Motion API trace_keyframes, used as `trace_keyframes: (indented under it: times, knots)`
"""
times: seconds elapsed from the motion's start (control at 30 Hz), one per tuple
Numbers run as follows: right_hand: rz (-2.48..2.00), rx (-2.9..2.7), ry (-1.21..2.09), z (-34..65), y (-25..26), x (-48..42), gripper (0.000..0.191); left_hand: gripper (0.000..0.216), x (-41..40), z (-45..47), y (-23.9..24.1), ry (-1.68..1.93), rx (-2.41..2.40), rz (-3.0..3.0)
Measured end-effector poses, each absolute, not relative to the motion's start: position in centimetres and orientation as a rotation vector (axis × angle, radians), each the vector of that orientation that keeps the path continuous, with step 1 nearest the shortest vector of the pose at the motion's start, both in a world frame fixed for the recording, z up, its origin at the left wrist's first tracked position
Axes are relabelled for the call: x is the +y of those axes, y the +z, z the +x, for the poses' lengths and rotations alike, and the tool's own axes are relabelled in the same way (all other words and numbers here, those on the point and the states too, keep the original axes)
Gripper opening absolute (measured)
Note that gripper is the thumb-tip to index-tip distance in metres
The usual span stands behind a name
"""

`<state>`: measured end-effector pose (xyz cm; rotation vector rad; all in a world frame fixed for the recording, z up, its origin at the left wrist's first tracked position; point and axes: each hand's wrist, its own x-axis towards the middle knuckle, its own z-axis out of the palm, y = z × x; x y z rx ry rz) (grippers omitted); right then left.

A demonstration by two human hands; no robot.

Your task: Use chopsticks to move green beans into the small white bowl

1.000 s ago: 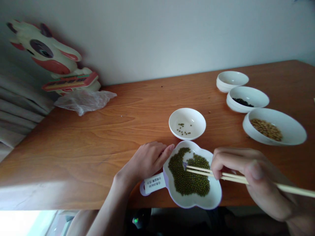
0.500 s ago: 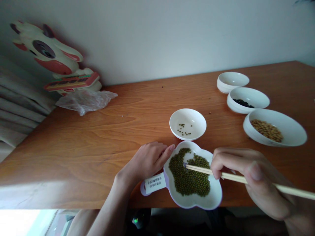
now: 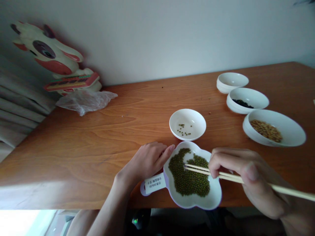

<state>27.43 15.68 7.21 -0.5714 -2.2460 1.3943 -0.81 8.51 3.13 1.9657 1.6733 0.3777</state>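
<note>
1. right hand (image 3: 242, 177): fingers curled tight round a pair of wooden chopsticks (image 3: 246, 180). tips sit slightly apart, down among the green beans (image 3: 188, 173); can't tell if a bean is pinched.
2. left hand (image 3: 147, 160): loosely curled on the table (image 3: 86, 147), nothing gripped. fingertips touch the left rim of the flower-shaped dish (image 3: 209, 203).
3. dish sits at the near table edge, its labelled handle (image 3: 154, 184) pointing left under the left wrist.
4. small white bowl (image 3: 187, 124), a few beans in it, just behind the dish.
5. three more bowls (image 3: 248, 98) in a row far right, well apart from the dish.
6. plastic bag (image 3: 85, 100) and a toy (image 3: 54, 62) far left; bare table between.
</note>
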Motion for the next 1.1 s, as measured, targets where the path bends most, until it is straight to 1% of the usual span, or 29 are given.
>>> trace_keyframes:
  times: [0.67,0.8,1.1]
  knots:
    - [-0.545,-2.285,1.332,27.25,6.67,15.79,0.069,0.059,8.49,-0.81,2.95,0.363,1.675,1.972]
    - [-0.544,-2.268,1.325,27.31,6.49,15.89,0.065,0.059,8.44,-0.82,2.95,0.35,1.68,1.976]
    - [-0.591,-2.216,1.33,27.77,6.35,15.88,0.075,0.059,8.49,-0.9,2.78,0.361,1.682,1.964]
